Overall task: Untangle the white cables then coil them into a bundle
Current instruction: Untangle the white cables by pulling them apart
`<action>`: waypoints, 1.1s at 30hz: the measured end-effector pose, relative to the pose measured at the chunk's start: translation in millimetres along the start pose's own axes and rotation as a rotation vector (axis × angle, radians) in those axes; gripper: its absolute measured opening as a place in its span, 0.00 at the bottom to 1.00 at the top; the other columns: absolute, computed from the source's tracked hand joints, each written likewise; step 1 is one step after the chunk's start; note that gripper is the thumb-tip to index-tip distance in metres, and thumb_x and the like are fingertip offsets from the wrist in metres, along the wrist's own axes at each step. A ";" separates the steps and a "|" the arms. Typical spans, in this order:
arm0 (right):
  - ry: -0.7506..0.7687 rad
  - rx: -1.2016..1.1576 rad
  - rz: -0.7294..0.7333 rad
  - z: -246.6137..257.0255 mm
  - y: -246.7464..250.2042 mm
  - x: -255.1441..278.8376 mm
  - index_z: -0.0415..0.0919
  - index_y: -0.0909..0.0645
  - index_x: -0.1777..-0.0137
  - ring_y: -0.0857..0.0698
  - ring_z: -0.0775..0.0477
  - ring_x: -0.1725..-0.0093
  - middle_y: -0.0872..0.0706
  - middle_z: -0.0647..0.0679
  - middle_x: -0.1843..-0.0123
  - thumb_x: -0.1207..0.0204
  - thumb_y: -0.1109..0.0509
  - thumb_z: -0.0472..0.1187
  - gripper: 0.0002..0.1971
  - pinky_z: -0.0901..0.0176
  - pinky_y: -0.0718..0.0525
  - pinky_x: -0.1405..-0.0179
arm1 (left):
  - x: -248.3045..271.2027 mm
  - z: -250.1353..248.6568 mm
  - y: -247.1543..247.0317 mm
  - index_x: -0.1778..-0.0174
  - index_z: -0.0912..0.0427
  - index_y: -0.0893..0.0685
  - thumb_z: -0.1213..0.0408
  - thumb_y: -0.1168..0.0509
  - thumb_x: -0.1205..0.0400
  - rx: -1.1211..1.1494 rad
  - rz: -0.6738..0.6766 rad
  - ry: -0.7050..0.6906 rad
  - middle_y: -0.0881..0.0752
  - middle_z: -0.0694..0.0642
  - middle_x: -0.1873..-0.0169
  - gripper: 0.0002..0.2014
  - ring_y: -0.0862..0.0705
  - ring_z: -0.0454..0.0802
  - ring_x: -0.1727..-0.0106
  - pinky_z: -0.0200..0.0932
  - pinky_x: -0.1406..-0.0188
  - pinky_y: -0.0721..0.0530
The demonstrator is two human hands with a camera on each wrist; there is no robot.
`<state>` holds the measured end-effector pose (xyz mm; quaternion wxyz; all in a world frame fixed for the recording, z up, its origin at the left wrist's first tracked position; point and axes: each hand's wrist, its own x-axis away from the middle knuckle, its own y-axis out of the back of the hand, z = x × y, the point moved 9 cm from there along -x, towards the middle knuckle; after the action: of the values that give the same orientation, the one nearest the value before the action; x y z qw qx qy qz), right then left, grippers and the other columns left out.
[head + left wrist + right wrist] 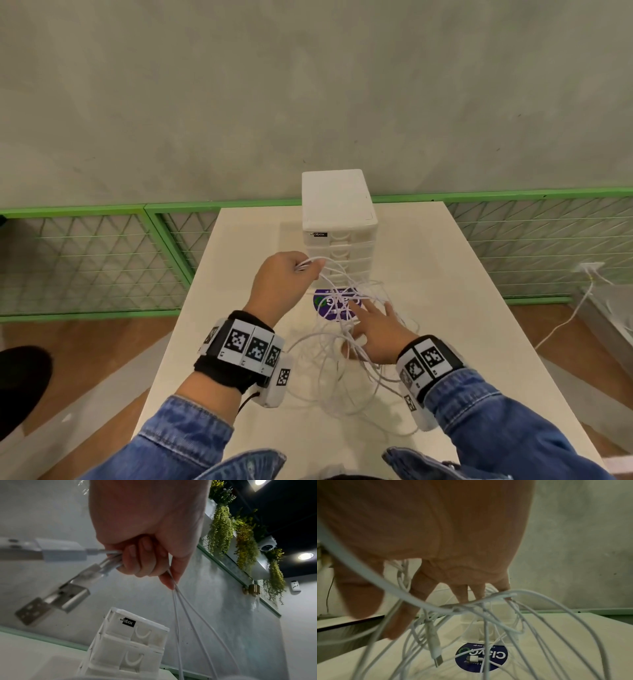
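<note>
A tangle of thin white cables (346, 346) hangs and loops over the middle of the white table (462, 342). My left hand (284, 277) is raised in front of the drawer box, fist closed round several cable ends. In the left wrist view the USB plugs (68, 595) stick out of the left hand (145, 555) and cable strands (188, 622) drop from it. My right hand (373, 329) reaches into the tangle with fingers spread and straight. In the right wrist view, cable loops (488, 601) drape across its fingers (462, 592) and a loose plug (435, 651) dangles below.
A white stack of small drawers (337, 219) stands at the table's far middle. A round purple sticker (329, 305) lies on the table under the cables. A green wire-mesh fence (89, 257) runs behind. Another white cable (565, 322) trails across the floor at right.
</note>
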<state>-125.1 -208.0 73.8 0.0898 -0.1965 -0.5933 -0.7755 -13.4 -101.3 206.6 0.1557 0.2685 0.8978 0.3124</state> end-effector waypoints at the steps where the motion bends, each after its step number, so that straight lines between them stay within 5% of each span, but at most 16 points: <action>1: 0.001 -0.013 -0.078 -3.0 8.2 -0.5 0.48 0.17 0.40 0.48 0.44 0.18 0.44 0.48 0.16 0.21 0.38 0.54 0.17 0.33 0.51 0.21 | -1.3 3.7 -1.1 0.70 0.58 0.15 0.51 0.34 0.19 -0.007 0.020 0.018 0.25 0.48 0.82 0.18 0.28 0.44 0.77 0.42 0.74 0.34; 4: 0.053 -0.261 -0.469 -8.3 50.8 8.7 0.44 0.14 0.44 0.22 0.45 0.38 0.17 0.46 0.38 0.20 0.35 0.45 0.12 0.57 0.28 0.40 | -3.0 16.3 -7.8 0.72 0.55 0.18 0.49 0.35 0.19 -0.081 0.117 0.065 0.24 0.49 0.79 0.19 0.25 0.47 0.75 0.42 0.73 0.33; 6: 0.080 -0.468 -0.638 -11.7 73.4 19.6 0.43 0.13 0.49 0.20 0.48 0.51 0.15 0.48 0.50 0.23 0.32 0.39 0.07 0.61 0.28 0.53 | -1.3 24.4 -14.1 0.74 0.54 0.19 0.48 0.35 0.19 -0.114 0.163 0.100 0.22 0.52 0.78 0.20 0.24 0.51 0.73 0.43 0.72 0.32; 8: 0.135 -0.695 -0.710 -14.0 87.3 27.1 0.45 0.13 0.49 0.17 0.48 0.55 0.13 0.47 0.54 0.24 0.31 0.33 0.09 0.60 0.22 0.56 | -0.7 29.0 -15.4 0.76 0.56 0.21 0.48 0.36 0.19 -0.136 0.160 0.121 0.23 0.53 0.77 0.21 0.24 0.51 0.72 0.43 0.72 0.33; 11: 0.228 -1.003 -0.709 -14.3 93.2 32.5 0.49 0.16 0.44 0.13 0.50 0.51 0.10 0.48 0.53 0.24 0.30 0.31 0.14 0.59 0.16 0.48 | -6.5 31.9 -5.0 0.69 0.67 0.18 0.47 0.38 0.18 -0.177 0.087 0.110 0.22 0.61 0.74 0.25 0.22 0.58 0.68 0.47 0.69 0.31; 14: 0.226 -1.183 -0.681 -19.2 84.2 34.1 0.49 0.18 0.42 0.11 0.49 0.59 0.10 0.44 0.61 0.23 0.32 0.31 0.14 0.56 0.15 0.51 | -11.5 42.1 11.3 0.65 0.64 0.15 0.48 0.38 0.18 -0.155 0.011 0.146 0.19 0.57 0.73 0.22 0.20 0.58 0.64 0.46 0.65 0.29; 17: 0.162 -1.098 -0.705 -27.5 78.3 37.0 0.51 0.16 0.46 0.19 0.53 0.68 0.16 0.49 0.72 0.25 0.30 0.30 0.15 0.63 0.21 0.58 | -10.0 47.7 30.0 0.67 0.60 0.15 0.49 0.37 0.18 -0.109 -0.087 0.164 0.22 0.53 0.76 0.19 0.21 0.57 0.66 0.45 0.66 0.30; 20: 0.110 -0.906 -0.578 -21.5 68.8 30.0 0.57 0.14 0.47 0.17 0.59 0.65 0.13 0.58 0.66 0.29 0.24 0.40 0.13 0.71 0.24 0.59 | -7.3 37.5 39.0 0.70 0.58 0.15 0.50 0.36 0.18 -0.082 -0.150 0.131 0.23 0.51 0.79 0.19 0.23 0.54 0.70 0.44 0.71 0.32; 23: 0.092 -0.757 -0.461 -13.2 59.8 24.6 0.59 0.11 0.56 0.19 0.54 0.64 0.13 0.47 0.66 0.31 0.24 0.53 0.05 0.68 0.26 0.60 | -5.2 16.8 35.9 0.71 0.59 0.16 0.52 0.36 0.18 -0.016 -0.187 0.065 0.27 0.47 0.82 0.19 0.28 0.47 0.75 0.43 0.74 0.35; 27: 0.074 -0.966 -0.489 -17.4 67.5 26.0 0.56 0.13 0.61 0.15 0.63 0.55 0.10 0.51 0.56 0.29 0.25 0.39 0.07 0.74 0.21 0.54 | -2.6 5.5 14.7 0.70 0.59 0.17 0.50 0.38 0.17 0.019 -0.093 0.028 0.27 0.47 0.81 0.20 0.28 0.44 0.77 0.43 0.75 0.34; 31: 0.091 -1.187 -0.596 -28.5 82.4 32.5 0.46 0.14 0.59 0.12 0.49 0.59 0.10 0.44 0.60 0.30 0.25 0.28 0.10 0.59 0.13 0.53 | -0.3 14.8 -0.6 0.68 0.63 0.18 0.48 0.41 0.16 -0.019 -0.023 0.042 0.27 0.51 0.80 0.23 0.28 0.47 0.75 0.43 0.74 0.33; 33: 0.081 -1.209 -0.594 -33.3 84.3 35.6 0.42 0.14 0.60 0.13 0.49 0.63 0.11 0.42 0.62 0.29 0.27 0.27 0.08 0.59 0.13 0.58 | -1.2 19.5 7.1 0.70 0.60 0.20 0.50 0.40 0.16 0.000 -0.074 0.055 0.27 0.50 0.80 0.21 0.28 0.47 0.75 0.43 0.74 0.34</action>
<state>-132.5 -260.0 155.8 -0.2309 -0.0115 -0.0801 -0.9696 -1.0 -88.0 196.5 0.1426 0.2262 0.9110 0.3138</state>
